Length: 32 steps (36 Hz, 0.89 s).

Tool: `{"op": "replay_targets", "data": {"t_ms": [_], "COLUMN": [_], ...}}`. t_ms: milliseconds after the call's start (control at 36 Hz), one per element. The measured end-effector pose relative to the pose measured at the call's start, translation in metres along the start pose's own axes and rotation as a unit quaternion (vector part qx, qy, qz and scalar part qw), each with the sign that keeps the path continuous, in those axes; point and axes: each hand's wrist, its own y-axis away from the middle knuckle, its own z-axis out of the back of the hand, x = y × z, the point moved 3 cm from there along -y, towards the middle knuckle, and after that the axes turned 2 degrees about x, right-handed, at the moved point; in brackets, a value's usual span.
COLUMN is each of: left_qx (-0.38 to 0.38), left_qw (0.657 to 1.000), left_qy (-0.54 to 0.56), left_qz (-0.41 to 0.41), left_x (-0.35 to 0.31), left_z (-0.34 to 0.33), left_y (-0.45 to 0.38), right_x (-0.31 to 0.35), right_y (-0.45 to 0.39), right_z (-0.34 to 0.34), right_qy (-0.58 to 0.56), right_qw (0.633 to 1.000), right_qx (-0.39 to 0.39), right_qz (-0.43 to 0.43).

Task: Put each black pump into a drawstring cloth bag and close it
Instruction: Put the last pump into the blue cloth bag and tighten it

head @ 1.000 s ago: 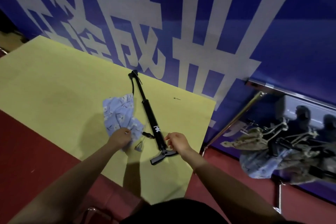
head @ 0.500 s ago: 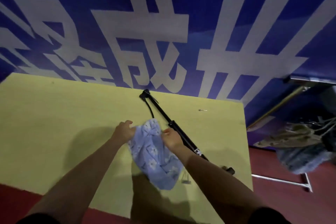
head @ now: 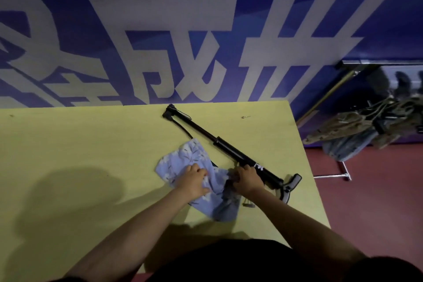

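While half a second ago we held the bag lifted between both hands in front of the pump, we now have it back down on the yellow table, which we read as the mouth being readied to take the pump; nothing is inside yet.

Items, left to right:

1. Left hand. It lies on top of the bag, fingers bent and bunching the cloth beneath them; the forearm comes in from the lower left.

2. Cloth bag, pale blue with a white flower print. It is crumpled flat on the table, just beside the pump's barrel and touching it at the right hand. A small cord end lies at its near right corner.

3. Right hand. Its fingers curl round the bag's dark, gathered right edge, close against the pump; whether they also touch the pump we cannot tell.

4. Black pump. It lies slantwise on the table, wholly outside the bag, hose end far and left, handle near and right by the table edge.

5. Rack off the table to the right, bearing a heap of filled bags.
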Motion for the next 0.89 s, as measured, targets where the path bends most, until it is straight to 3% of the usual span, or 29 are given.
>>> {"op": "replay_targets", "data": {"t_ms": [83,167,250,333,417,500,583,639,750,889], "left_qx": [-0.038,-0.051,-0.085,-0.133,-0.174,-0.249,-0.297,-0.31,-0.287,-0.286], "left_qw": [0.999,0.998,0.985,0.951,0.887,0.792,0.701,0.652,0.601,0.611], "left_qy": [-0.023,0.03,0.153,0.279,0.428,0.557,0.648,0.691,0.744,0.736], "left_qz": [-0.014,-0.015,0.005,0.007,-0.014,-0.031,-0.034,-0.023,-0.054,-0.055], "left_x": [0.001,0.008,0.013,0.01,-0.004,-0.021,-0.033,-0.035,-0.035,-0.037], "left_z": [0.0,0.007,0.021,0.038,0.061,0.087,0.11,0.123,0.135,0.133], "left_y": [-0.002,-0.006,-0.006,0.002,0.018,0.04,0.062,0.075,0.082,0.084], "right_x": [-0.002,0.004,0.018,0.041,0.07,0.092,0.115,0.127,0.128,0.126], "right_y": [0.0,0.002,0.009,0.016,0.028,0.04,0.049,0.061,0.072,0.077], "right_z": [0.0,0.008,0.026,0.054,0.086,0.111,0.126,0.138,0.149,0.152], "right_qy": [-0.003,-0.136,-0.388,-0.53,-0.599,-0.591,-0.649,-0.633,-0.485,-0.46], "right_qw": [1.0,0.99,0.92,0.846,0.793,0.788,0.724,0.734,0.802,0.803], "right_qx": [0.018,0.03,0.039,0.057,0.07,0.054,0.089,0.066,-0.11,-0.139], "right_qz": [-0.019,-0.031,-0.034,0.013,0.087,0.163,0.215,0.238,0.331,0.352]}}
